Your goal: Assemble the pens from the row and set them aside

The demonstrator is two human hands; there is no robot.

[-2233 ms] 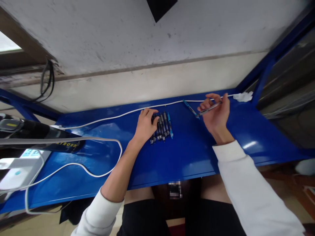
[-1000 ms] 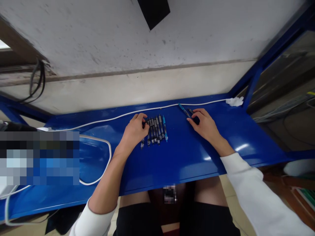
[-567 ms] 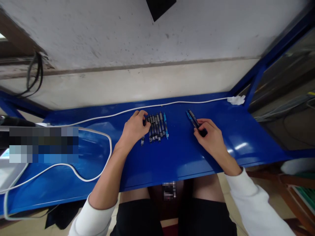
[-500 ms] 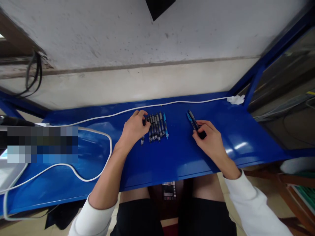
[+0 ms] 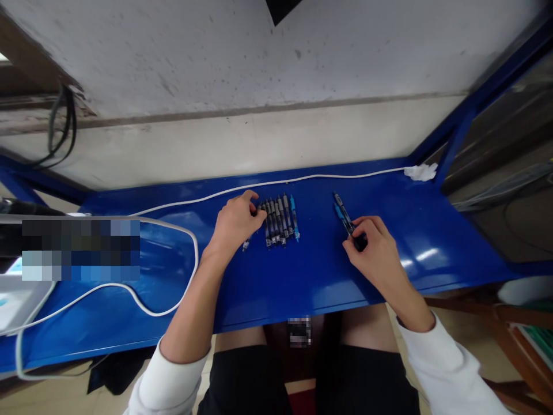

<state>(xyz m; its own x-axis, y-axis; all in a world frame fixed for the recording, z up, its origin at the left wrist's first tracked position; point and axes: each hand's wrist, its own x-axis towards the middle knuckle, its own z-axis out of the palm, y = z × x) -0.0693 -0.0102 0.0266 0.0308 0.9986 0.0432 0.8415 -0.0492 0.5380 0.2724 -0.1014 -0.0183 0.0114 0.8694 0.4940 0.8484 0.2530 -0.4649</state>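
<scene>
On the blue table (image 5: 298, 276) lies a row of black pens with grey grips (image 5: 276, 222), side by side, and a blue-ended pen (image 5: 294, 218) at its right end. My left hand (image 5: 235, 225) is closed at the row's left end, thumb and fingers around a pen (image 5: 246, 245) whose clear end sticks out below the palm; the rest is hidden. Farther right, my right hand (image 5: 374, 248) pinches two pens together between thumb and fingers: a grey-and-black pen (image 5: 339, 200) and a blue-and-black pen (image 5: 339, 212). Their near ends are hidden in the hand.
A white cable (image 5: 207, 196) runs along the back of the table and loops at the left. White crumpled material (image 5: 421, 172) sits at the back right corner. A white tray (image 5: 26, 300) stands at the left edge. The wall (image 5: 276, 144) rises behind.
The pen under my left hand has tilted and shifted slightly left, away from the row. My right hand has moved a little nearer to me, and its two pens are offset lengthwise more.
</scene>
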